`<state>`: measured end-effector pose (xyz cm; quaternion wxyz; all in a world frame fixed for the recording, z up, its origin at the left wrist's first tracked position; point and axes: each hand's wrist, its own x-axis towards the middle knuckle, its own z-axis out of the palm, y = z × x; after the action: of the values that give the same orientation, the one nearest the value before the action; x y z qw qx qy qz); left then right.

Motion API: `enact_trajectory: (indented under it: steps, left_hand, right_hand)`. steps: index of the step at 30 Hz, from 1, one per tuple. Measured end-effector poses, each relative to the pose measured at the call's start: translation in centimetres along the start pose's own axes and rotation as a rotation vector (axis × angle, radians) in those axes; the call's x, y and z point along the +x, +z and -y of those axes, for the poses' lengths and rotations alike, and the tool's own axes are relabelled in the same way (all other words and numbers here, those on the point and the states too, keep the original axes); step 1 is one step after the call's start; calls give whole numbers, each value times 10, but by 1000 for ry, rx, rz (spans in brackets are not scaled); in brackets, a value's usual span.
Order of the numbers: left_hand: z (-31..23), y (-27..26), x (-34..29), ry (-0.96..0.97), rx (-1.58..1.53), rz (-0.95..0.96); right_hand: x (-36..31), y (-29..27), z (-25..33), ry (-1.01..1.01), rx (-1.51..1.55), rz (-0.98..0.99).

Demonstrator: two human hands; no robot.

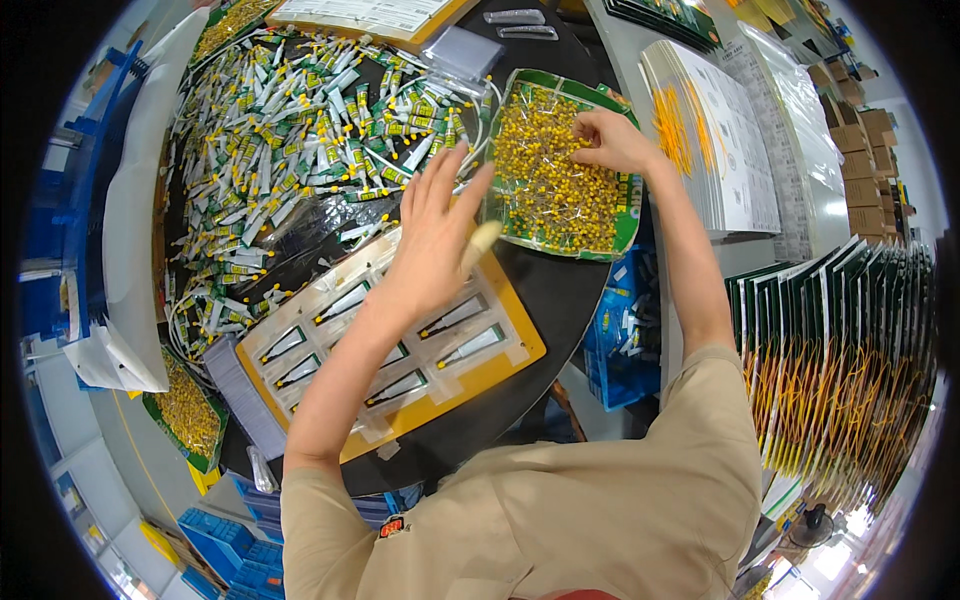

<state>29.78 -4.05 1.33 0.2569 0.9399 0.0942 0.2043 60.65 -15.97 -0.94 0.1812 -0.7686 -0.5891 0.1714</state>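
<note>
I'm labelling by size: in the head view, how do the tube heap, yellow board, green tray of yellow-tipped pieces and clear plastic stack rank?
1. Tube heap
2. Yellow board, partly hidden
3. Green tray
4. Clear plastic stack

You wear a tan shirt point(600, 500) with short, loose sleeves point(712, 375) and a small red-and-black emblem point(392, 526); a pale yellow cover point(483, 241) sheathes your left hand's point(432, 238) thumb.

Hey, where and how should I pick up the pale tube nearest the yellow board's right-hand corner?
Pinch the pale tube across its middle, coming from above. It lies flat on the yellow board, tapering toward its yellow tip, so the wider body should give a steadier hold.
</note>
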Motion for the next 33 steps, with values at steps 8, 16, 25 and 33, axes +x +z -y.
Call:
enact_trajectory:
  steps: [8,16,25,33]
  left_hand:
    - [13,41,62,108,-216,-184]
    - [-12,90,117,-121,-539,-52]
    - [-25,107,112,-88,-503,-169]
    - [-8,105,93,-90,110,-9]
  right_hand:
    - [-34,-20,30,86,106,-219]
    - [-34,-44,45,29,409,-222]
    - [-23,-15,49,91,391,-178]
    - [-33,-30,41,227,322,-133]
